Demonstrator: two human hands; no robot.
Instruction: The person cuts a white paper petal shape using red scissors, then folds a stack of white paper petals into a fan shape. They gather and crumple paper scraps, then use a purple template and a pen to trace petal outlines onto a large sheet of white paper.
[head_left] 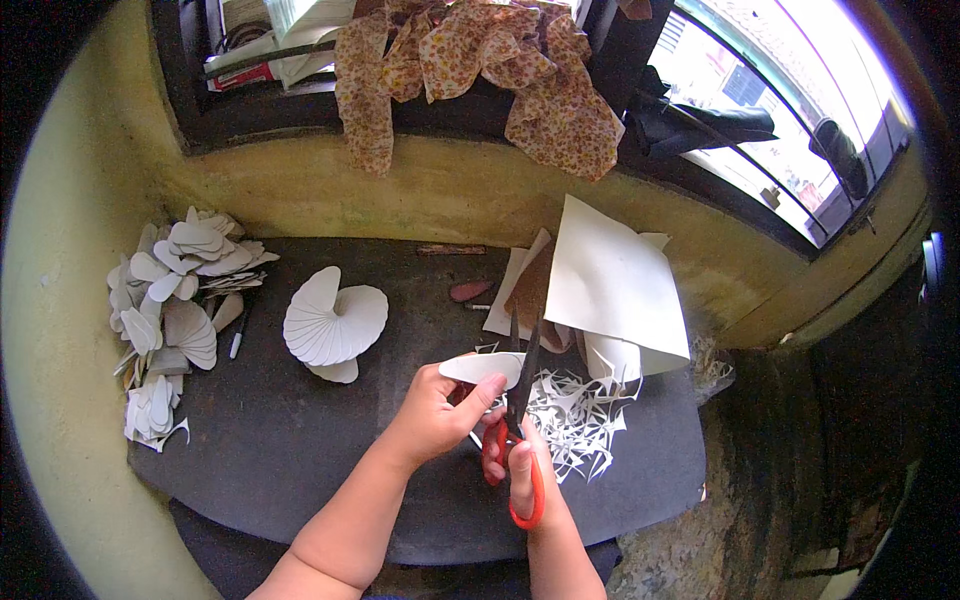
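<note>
My left hand point(428, 415) is closed on a white sole-shaped cutout point(478, 370), the thumb pressing on top of it. My right hand point(548, 470) grips a pair of scissors point(519, 405) by its red handles. The dark blades are spread and point away from me, right at the rounded right end of the cutout. Just right of the scissors lies a heap of thin curved white offcuts point(582, 425). Left of my hands, similar white cutouts point(335, 322) are fanned out in a spiral on the dark table point(300, 440).
Piled cutouts point(165, 290) lean along the left wall, a pen point(236, 345) beside them. Large white sheets point(615, 285) lie at the back right. A pinkish oval piece point(470, 290) rests near the back edge. Floral cloth point(480, 60) hangs from the window ledge.
</note>
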